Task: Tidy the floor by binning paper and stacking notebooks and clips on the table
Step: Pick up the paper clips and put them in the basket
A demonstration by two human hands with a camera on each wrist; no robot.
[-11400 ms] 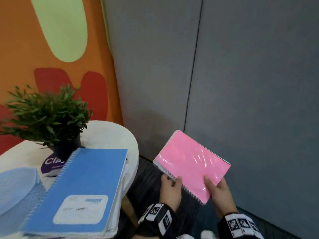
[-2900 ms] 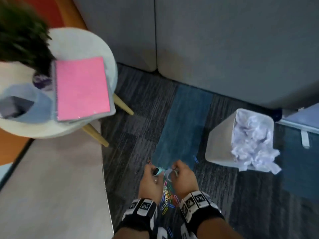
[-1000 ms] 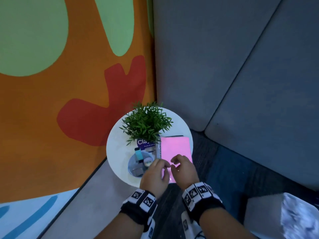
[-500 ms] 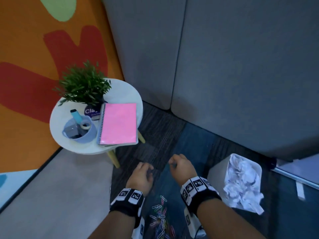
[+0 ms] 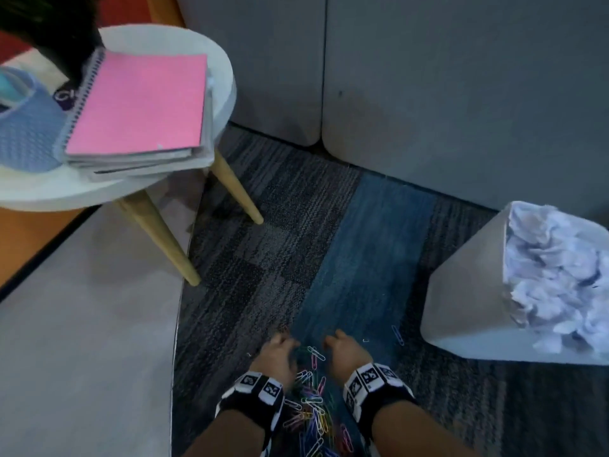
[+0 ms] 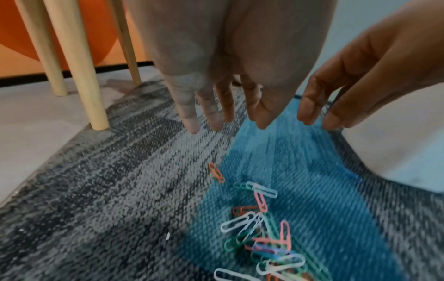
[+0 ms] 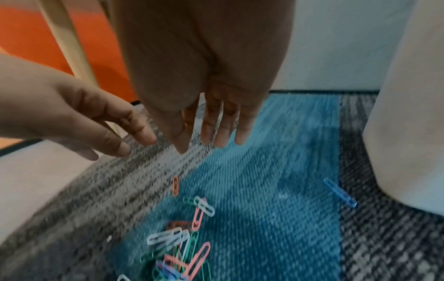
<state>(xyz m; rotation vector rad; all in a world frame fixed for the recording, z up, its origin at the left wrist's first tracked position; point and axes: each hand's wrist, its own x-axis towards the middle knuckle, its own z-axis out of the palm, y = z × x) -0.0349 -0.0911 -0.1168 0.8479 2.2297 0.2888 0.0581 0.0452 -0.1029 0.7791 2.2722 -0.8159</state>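
Observation:
Several coloured paper clips lie in a heap on the carpet. My left hand and right hand hover side by side just over the heap's far end. In the left wrist view the left hand hangs with straight fingers above the clips and holds nothing. The right hand is empty too, fingers pointing down over the clips. A pink notebook tops a stack on the round white table. The grey bin is full of crumpled paper.
One blue clip lies apart near the bin's wall. A blue cup and a dark plant stand on the table beside the notebooks. Wooden table legs stand to the left. Grey padded panels close the back.
Both hands have come away from the table and dropped to the clip heap on the floor. The head view has lowered with them.

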